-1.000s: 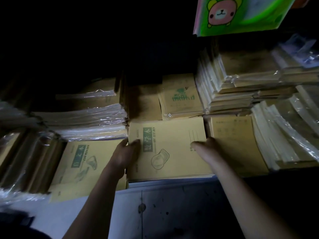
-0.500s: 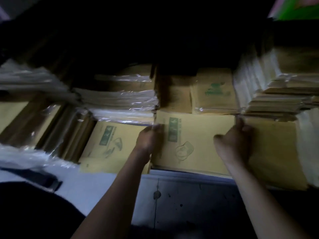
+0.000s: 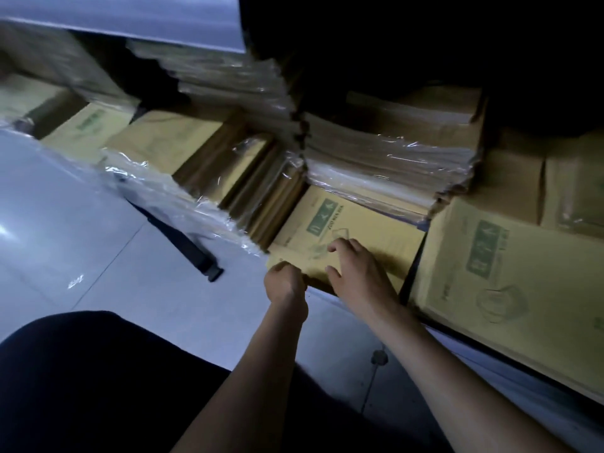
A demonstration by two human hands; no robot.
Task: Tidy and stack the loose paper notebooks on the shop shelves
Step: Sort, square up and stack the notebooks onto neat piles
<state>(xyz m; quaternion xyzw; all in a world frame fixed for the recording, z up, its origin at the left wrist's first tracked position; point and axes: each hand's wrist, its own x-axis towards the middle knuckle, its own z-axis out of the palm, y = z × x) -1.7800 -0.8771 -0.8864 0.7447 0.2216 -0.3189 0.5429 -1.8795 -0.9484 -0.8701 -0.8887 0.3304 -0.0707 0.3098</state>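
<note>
A low stack of yellow paper notebooks (image 3: 356,220) with a green label lies on the bottom shelf, its back half under wrapped bundles. My left hand (image 3: 285,282) is curled around the stack's front left corner, at the shelf's edge. My right hand (image 3: 358,276) lies flat on the top cover, fingers spread, holding nothing. To the right sits a second yellow notebook stack (image 3: 510,276) with the same green label, apart from both hands.
Plastic-wrapped notebook bundles (image 3: 389,158) are piled above the stack. More wrapped bundles (image 3: 258,188) stand on edge to its left, loose plastic spilling forward. A black strap (image 3: 196,256) lies on the grey tiled floor (image 3: 65,230). My dark-clothed knee (image 3: 81,380) fills the lower left.
The view has swung left. Both hands left the middle notebook stack and moved to the stack on its left; the left hand now grips its corner, the right rests on top.
</note>
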